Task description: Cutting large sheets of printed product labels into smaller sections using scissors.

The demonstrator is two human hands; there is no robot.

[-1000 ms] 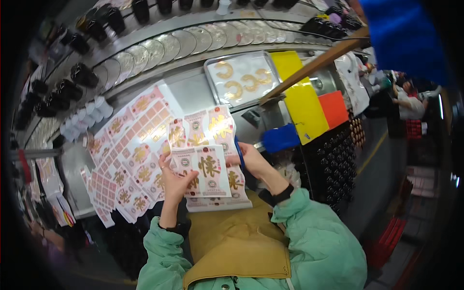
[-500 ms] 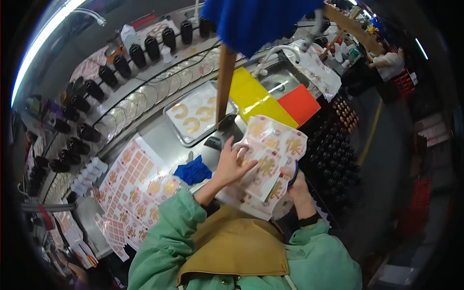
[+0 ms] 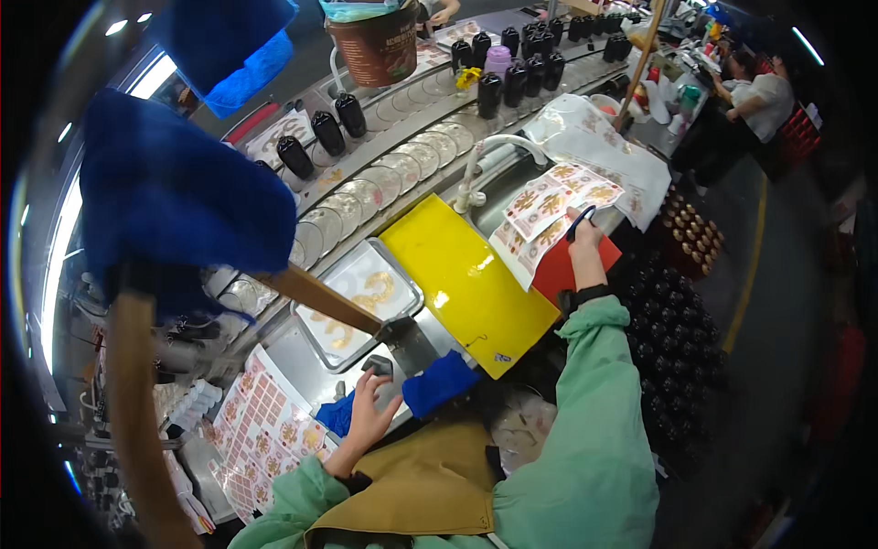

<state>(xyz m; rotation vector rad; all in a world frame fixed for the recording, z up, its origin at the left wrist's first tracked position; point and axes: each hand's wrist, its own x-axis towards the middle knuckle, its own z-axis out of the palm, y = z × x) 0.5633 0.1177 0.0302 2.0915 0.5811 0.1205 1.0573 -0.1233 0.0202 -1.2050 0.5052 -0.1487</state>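
Note:
Reaching far to the right, my right hand (image 3: 587, 252) is closed around a pair of scissors (image 3: 582, 220) with dark blue handles. Under and beyond it, printed decal sheets (image 3: 549, 203) with gold and red patterns lie over the sink and a red board (image 3: 599, 256); whether the hand also grips them I cannot tell. My left hand (image 3: 368, 416) is open, fingers apart, holding nothing. Just beyond its fingertips is a small dark grey block (image 3: 377, 364), and blue cloths (image 3: 441, 384) lie either side of it.
A yellow board (image 3: 471, 284) spans the counter beside a metal tray (image 3: 416, 274) of gold C-shaped decals. More decal sheets (image 3: 265, 430) spread at left. A wooden post (image 3: 320, 297) with blue cloth (image 3: 183, 192) crosses the view. Black jars (image 3: 489, 96) line a conveyor; a person (image 3: 759, 101) works far right.
The view has shifted. My right hand has moved away to the right with the scissors, and the sheets now lie by the sink. My left hand has come off the sheets.

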